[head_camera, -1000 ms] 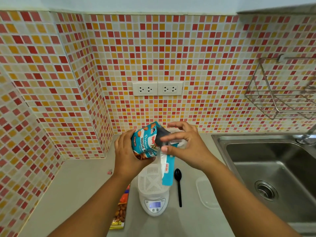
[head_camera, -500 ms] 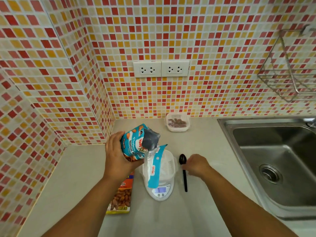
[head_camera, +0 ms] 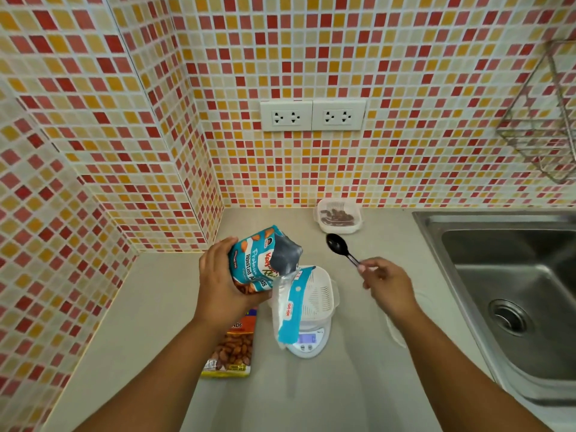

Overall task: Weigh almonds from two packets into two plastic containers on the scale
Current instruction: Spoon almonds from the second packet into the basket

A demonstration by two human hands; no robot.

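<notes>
My left hand [head_camera: 223, 285] grips a teal roasted-almond packet [head_camera: 260, 258], torn open, its strip hanging down over the scale. My right hand [head_camera: 385, 283] pinches the handle of a black plastic spoon [head_camera: 338, 246], lifted off the counter and pointing up-left. A white plastic container [head_camera: 321, 294] sits on the small white digital scale [head_camera: 308, 339], just below the packet's mouth. A second clear container [head_camera: 338, 216] holding almonds stands at the back wall. A second almond packet [head_camera: 232, 347], orange and yellow, lies flat on the counter beneath my left forearm.
A steel sink [head_camera: 511, 291] fills the right side. A clear lid [head_camera: 397, 328] lies on the counter beneath my right wrist. A wire rack [head_camera: 542, 120] hangs on the tiled wall at upper right, with power sockets [head_camera: 311, 115] above the counter.
My right hand left the packet's torn strip, dropped to the counter, took the black spoon and lifted it. The left hand keeps holding the teal packet over the scale.
</notes>
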